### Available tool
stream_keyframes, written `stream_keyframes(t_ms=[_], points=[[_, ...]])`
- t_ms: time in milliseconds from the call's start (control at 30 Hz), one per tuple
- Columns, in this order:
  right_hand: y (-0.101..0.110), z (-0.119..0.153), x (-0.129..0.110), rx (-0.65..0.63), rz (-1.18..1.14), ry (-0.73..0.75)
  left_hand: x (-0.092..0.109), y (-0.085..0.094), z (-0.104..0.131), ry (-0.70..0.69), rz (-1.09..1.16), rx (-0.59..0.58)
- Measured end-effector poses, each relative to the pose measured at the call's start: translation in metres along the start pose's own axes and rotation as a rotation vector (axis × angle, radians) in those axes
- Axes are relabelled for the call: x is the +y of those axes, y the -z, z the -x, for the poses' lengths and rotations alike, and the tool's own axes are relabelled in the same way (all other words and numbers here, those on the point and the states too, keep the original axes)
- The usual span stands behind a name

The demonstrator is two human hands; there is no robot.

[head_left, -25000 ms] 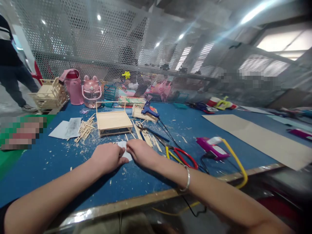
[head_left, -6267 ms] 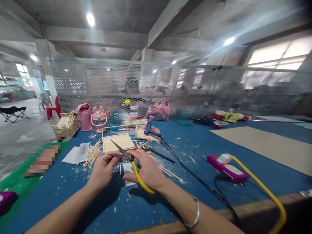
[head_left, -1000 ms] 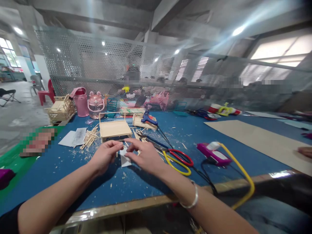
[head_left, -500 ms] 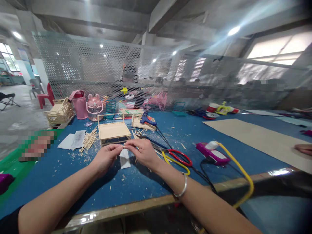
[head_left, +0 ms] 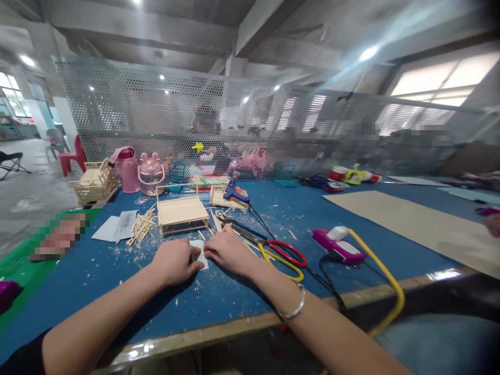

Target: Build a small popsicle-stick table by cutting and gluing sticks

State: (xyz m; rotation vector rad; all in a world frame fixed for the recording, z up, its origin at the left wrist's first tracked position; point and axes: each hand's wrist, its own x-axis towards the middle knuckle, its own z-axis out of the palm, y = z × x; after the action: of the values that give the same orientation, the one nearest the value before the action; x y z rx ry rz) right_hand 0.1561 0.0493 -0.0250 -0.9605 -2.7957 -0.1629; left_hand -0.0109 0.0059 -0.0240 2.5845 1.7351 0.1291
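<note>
A small white paper slip (head_left: 202, 259) lies on the blue tabletop between my hands. My left hand (head_left: 175, 262) rests at its left edge, thumb stretched onto the slip and apart from the curled forefinger, nothing visible between them. On the other side my right hand (head_left: 227, 253) has its fingers bent together at the slip's right edge; what they hold, if anything, is hidden. Just beyond stands a small wooden stick frame (head_left: 183, 212) with a flat top. Scissors (head_left: 281, 252) with red and yellow handles lie right of my right hand.
Left of the frame are loose wooden sticks (head_left: 141, 225) and paper sheets (head_left: 114, 226). A blue glue gun (head_left: 236, 194) lies behind. To the right sit a purple power strip (head_left: 339, 247) with a yellow cable (head_left: 380, 276) and a large cardboard sheet (head_left: 406, 221). Another person's hand (head_left: 492, 225) shows at the far right.
My hands were pinched together above the slip around something tiny. Now they have come apart and lowered to the slip, one at each side. The other person's hand has shifted slightly.
</note>
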Motion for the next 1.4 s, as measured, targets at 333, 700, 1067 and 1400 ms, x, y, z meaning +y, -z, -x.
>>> stream_keyframes(t_ms=[333,700,1067,1400], points=[[0.0,-0.013,-0.006,-0.048,0.122,0.055,-0.002,0.001,-0.002,0.056,0.055,-0.02],[-0.012,-0.004,-0.002,0.073,-0.029,0.034,-0.003,0.008,-0.012,0.102,-0.002,-0.081],[-0.008,-0.005,-0.005,0.011,-0.06,0.042,-0.006,0.008,-0.009,0.11,0.037,-0.126],[-0.007,-0.004,-0.008,0.015,-0.017,0.031,-0.008,0.004,-0.008,0.084,0.04,-0.103]])
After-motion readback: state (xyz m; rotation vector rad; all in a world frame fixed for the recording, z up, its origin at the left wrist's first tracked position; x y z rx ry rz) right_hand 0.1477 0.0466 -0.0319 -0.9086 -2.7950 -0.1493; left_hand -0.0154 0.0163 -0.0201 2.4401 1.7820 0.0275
